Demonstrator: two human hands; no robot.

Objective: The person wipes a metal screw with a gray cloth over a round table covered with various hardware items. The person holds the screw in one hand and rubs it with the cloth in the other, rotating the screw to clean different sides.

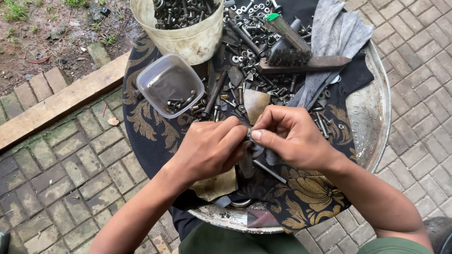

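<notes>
L hand (pixel 212 148) & R hand (pixel 289 136) meet at centre of frame, both pinched shut on a small metal part (pixel 249 136); too hidden to tell what kind. Long bolt (pixel 269 171) lies just below, at 5 o'clock from the hands. Clear tub (pixel 169 84) w/ a few bolts at 10 o'clock, bucket (pixel 188 37) of nuts at 11, wire brush (pixel 296 61) at 1. All on a patterned cloth (pixel 146 127) over a round metal tray (pixel 376 108).

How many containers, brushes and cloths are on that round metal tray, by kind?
Cream plastic bucket of bolts: 1
Clear square plastic tub: 1
Wooden-handled wire brush: 1
Grey cloth: 1
Black cloth with gold pattern: 1
Total: 5
</notes>
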